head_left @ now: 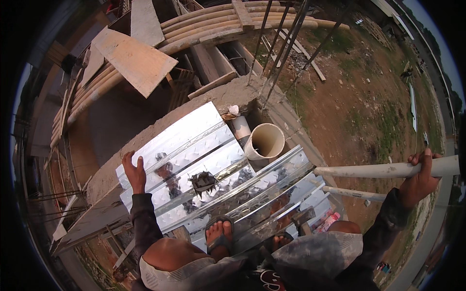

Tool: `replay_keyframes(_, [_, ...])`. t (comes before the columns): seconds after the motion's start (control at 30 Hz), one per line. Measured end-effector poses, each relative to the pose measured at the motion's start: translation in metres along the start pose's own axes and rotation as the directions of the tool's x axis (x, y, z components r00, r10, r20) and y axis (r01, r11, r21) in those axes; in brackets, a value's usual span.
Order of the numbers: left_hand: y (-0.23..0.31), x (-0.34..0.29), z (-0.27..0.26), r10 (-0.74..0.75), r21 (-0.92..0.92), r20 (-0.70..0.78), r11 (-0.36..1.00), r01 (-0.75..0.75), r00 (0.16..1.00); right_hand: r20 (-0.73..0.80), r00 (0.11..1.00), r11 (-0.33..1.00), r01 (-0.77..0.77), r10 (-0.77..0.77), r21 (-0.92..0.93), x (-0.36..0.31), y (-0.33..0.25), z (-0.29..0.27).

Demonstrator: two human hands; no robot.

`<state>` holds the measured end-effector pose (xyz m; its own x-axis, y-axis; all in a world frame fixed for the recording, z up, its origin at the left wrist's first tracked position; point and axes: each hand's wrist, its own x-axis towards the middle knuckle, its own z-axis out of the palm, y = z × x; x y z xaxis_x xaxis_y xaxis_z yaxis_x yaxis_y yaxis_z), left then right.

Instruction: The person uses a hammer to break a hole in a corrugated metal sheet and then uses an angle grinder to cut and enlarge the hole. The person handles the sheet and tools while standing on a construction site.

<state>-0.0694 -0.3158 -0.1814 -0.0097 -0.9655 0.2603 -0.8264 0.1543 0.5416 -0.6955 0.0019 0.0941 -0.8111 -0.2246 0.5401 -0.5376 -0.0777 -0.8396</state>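
Bare brown earth with patchy grass (369,111) is seen at two o'clock; pale round bamboo poles (218,22) and flat weathered plywood boards (133,58) (under soft daylight) are laid at eleven o'clock.

head camera looks steeply down, close over metal decking (204,160).

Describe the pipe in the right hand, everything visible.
The long pale pipe looks like dirty white plastic, round and smeared grey. It lies roughly level, one end near the corrugated metal sheet, the other running out of the picture's right side. The right hand grips it from below, fingers curled over the top. A thinner pipe lies just below.
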Motion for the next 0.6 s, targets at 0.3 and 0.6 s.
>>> replay_keyframes(0.3, [-0.017,-0.029,0.017,-0.055,0.058,0.247,0.997,0.042,0.967,0.027,0.994,0.988,0.11,-0.107,-0.112,-0.002,0.004,0.0])
replay_keyframes(0.6, [-0.02,-0.034,0.03,-0.121,0.028,0.382,0.992,0.119,0.916,0.049,0.992,0.99,0.116,-0.112,-0.076,0.003,-0.002,-0.008])
